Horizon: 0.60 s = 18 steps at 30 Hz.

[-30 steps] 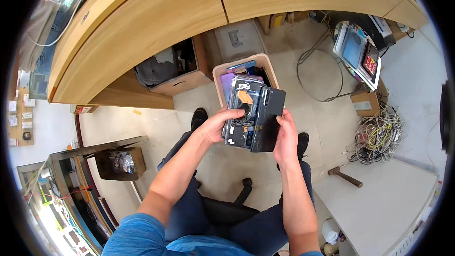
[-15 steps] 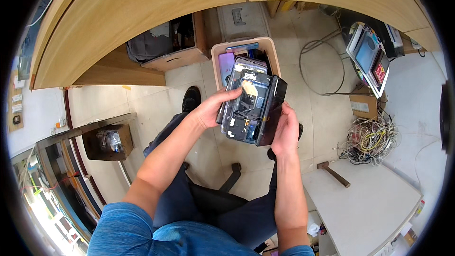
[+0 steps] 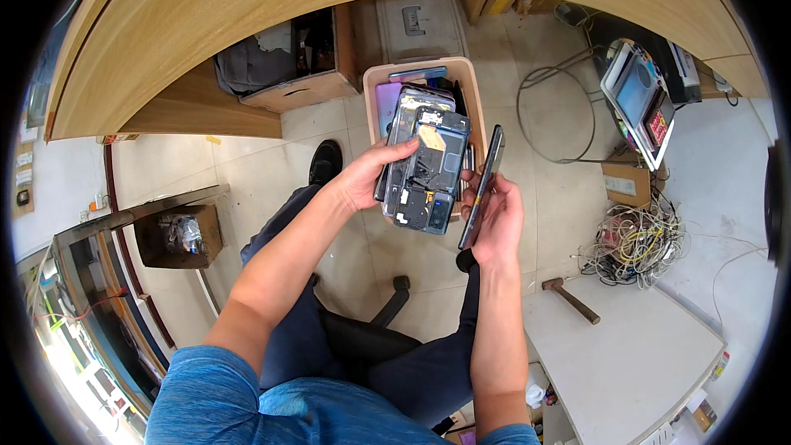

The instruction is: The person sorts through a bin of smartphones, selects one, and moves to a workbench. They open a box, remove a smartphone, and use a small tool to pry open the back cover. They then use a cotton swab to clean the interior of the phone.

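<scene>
My left hand (image 3: 372,173) is closed on a stack of smartphones (image 3: 430,166), thumb on top. The uppermost one has its back off, showing dark inner parts, a tan patch and a blue camera block. Just to the right, my right hand (image 3: 498,218) grips a single dark smartphone (image 3: 484,187) by its edges. That phone is tilted nearly on edge, apart from the stack. Beyond and below both hands is a beige plastic bin (image 3: 471,82) with more phones in it, among them a purple phone (image 3: 387,105). The stack hides part of the bin.
A hammer (image 3: 574,301) lies on the white tabletop (image 3: 626,354) at right. Behind it sit tangled cables (image 3: 636,245). Cardboard boxes (image 3: 301,92) stand under the wooden desk (image 3: 272,16), and a smaller box (image 3: 202,251) is at left.
My right hand has drawn the dark phone off to the right, away from the stack, and turned it on edge. The stack stays in my left hand.
</scene>
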Each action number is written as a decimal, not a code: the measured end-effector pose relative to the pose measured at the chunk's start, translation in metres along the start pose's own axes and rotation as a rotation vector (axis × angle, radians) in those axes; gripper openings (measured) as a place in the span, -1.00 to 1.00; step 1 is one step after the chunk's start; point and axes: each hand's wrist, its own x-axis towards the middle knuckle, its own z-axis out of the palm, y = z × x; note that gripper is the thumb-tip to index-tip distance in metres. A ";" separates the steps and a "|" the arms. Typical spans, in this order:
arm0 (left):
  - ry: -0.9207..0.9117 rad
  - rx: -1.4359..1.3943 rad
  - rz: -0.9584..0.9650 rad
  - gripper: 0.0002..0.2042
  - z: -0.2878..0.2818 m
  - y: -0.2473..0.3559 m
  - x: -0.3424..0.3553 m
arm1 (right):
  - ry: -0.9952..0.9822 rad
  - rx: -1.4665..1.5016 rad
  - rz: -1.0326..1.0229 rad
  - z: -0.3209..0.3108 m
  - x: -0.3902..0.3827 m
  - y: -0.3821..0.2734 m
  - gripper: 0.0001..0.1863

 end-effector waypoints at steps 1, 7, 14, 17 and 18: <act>0.003 -0.003 0.002 -0.48 0.000 -0.001 0.000 | -0.001 0.001 0.003 -0.002 0.001 0.001 -0.68; 0.126 0.158 0.041 -0.47 -0.009 -0.007 0.003 | -0.018 -0.145 0.000 0.012 -0.009 0.001 -0.73; 0.168 0.237 0.125 -0.44 -0.009 -0.012 0.006 | -0.067 -0.195 -0.014 0.006 -0.005 0.008 -0.63; 0.173 0.026 0.045 -0.50 -0.009 -0.005 0.005 | -0.034 -0.093 0.064 0.002 -0.006 -0.006 -0.64; 0.122 0.029 0.036 -0.52 -0.012 -0.002 0.004 | -0.047 -0.055 0.080 -0.003 -0.003 -0.008 -0.63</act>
